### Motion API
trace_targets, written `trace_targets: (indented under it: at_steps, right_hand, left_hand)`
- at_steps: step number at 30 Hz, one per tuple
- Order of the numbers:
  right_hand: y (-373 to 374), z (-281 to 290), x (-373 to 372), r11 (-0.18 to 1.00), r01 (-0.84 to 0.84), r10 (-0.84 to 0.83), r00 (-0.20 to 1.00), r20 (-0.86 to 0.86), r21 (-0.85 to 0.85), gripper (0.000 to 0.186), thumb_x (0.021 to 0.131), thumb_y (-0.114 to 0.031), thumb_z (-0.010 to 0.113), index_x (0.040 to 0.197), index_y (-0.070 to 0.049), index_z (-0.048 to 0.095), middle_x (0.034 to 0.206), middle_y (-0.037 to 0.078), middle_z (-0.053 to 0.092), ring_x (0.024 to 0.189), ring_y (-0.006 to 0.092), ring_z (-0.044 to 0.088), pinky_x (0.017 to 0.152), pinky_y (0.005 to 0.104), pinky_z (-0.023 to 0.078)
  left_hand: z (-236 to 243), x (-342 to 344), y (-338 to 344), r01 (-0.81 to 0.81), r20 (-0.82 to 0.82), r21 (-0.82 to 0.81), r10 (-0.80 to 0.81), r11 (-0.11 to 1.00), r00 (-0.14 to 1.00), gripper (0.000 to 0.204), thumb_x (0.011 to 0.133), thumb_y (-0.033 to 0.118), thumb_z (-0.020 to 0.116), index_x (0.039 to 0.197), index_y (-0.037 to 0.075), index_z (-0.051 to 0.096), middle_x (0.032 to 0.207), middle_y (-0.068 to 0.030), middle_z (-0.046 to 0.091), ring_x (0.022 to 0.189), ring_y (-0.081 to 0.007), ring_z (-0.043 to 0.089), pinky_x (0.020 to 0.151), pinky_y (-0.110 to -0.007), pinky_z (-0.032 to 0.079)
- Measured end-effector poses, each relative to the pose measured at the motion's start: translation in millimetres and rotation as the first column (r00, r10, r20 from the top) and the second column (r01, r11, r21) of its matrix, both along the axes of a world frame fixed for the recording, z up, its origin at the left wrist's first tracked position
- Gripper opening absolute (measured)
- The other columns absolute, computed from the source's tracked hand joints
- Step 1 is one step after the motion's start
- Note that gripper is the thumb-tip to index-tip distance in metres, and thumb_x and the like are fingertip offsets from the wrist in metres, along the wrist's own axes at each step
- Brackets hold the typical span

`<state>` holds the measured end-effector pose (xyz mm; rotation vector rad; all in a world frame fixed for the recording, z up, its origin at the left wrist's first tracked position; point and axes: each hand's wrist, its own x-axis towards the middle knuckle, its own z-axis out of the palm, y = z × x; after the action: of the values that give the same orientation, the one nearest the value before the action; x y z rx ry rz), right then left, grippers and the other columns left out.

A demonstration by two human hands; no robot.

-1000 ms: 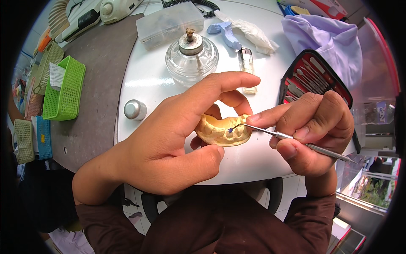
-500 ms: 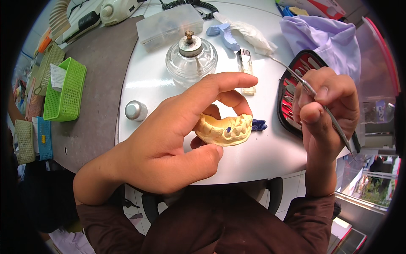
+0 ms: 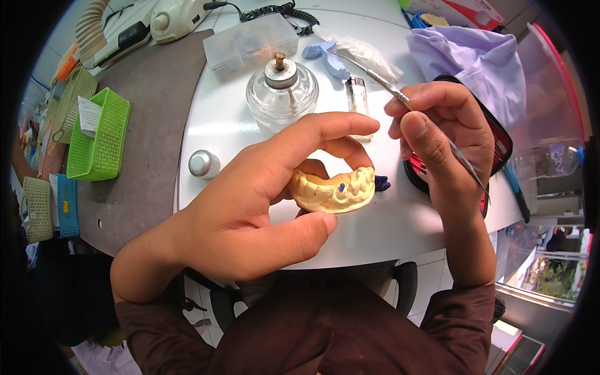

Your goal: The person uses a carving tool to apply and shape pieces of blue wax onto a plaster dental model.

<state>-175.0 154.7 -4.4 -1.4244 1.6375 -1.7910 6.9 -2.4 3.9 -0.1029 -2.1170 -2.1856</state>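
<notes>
My left hand (image 3: pixel 262 200) grips a yellow plaster dental cast (image 3: pixel 334 190) between thumb and fingers, above the white table's near edge. A small blue spot of wax sits on one tooth of the cast. My right hand (image 3: pixel 440 134) holds a thin metal carving instrument (image 3: pixel 387 84) like a pen. Its tip points up and left, toward the glass spirit lamp (image 3: pixel 281 90), well away from the cast. A small blue lump of wax (image 3: pixel 381 183) lies on the table just right of the cast.
A lighter (image 3: pixel 356 94), a clear plastic box (image 3: pixel 250 44) and a metal cap (image 3: pixel 203 164) lie on the white table (image 3: pixel 219 119). A black instrument case (image 3: pixel 500 147) sits under my right hand. A lilac cloth (image 3: pixel 481 56) is behind it. Green baskets (image 3: pixel 100 134) stand at left.
My right hand lifted the instrument off the cast and swung its tip up and back toward the spirit lamp. The left hand and cast stayed in place.
</notes>
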Motion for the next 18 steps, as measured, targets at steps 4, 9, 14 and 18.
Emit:
trace_targets:
  at_steps: [4,9,14,18]
  right_hand:
    - [-5,2,-2,0.998,-0.06,0.061,0.997,-0.05,0.026,0.032,0.097,-0.014,0.062,0.124,0.002,0.059,0.116,0.02,0.067,0.095,0.0168,0.064,0.071,0.0249,0.05]
    - [-15,-2,-5,0.987,-0.146,0.154,0.979,-0.13,0.069,0.033,0.095,-0.009,0.061,0.125,0.005,0.061,0.12,0.021,0.067,0.101,0.0204,0.065,0.086,0.0322,0.053]
    - [-20,-3,-2,0.982,-0.161,0.172,0.979,-0.11,0.102,0.033,0.095,-0.008,0.061,0.127,0.003,0.062,0.122,0.018,0.067,0.101,0.0193,0.065,0.09,0.0337,0.053]
    - [-22,-5,-2,0.984,-0.163,0.172,0.977,-0.127,0.077,0.034,0.095,-0.009,0.062,0.127,0.003,0.062,0.122,0.018,0.067,0.1,0.0194,0.065,0.089,0.0332,0.053]
  left_hand:
    - [0,1,-1,0.02,-0.066,-0.106,-0.027,0.994,0.997,0.072,0.079,0.005,0.062,0.147,-0.004,0.037,0.13,-0.0166,0.051,0.114,-0.0184,0.057,0.095,-0.031,0.046]
    - [-3,-2,-1,0.053,-0.101,-0.131,-0.066,0.99,0.993,0.067,0.079,0.001,0.062,0.143,-0.004,0.044,0.13,-0.016,0.048,0.111,-0.0173,0.056,0.092,-0.029,0.048]
    - [-1,0,-1,0.049,-0.119,-0.141,-0.066,0.989,0.991,0.065,0.078,0.0,0.062,0.141,-0.005,0.045,0.129,-0.0159,0.048,0.102,-0.0163,0.058,0.083,-0.027,0.051]
    - [1,0,-4,0.079,-0.092,-0.144,-0.093,0.986,0.991,0.065,0.078,-0.001,0.062,0.141,-0.006,0.045,0.129,-0.0169,0.047,0.096,-0.0166,0.059,0.077,-0.026,0.052]
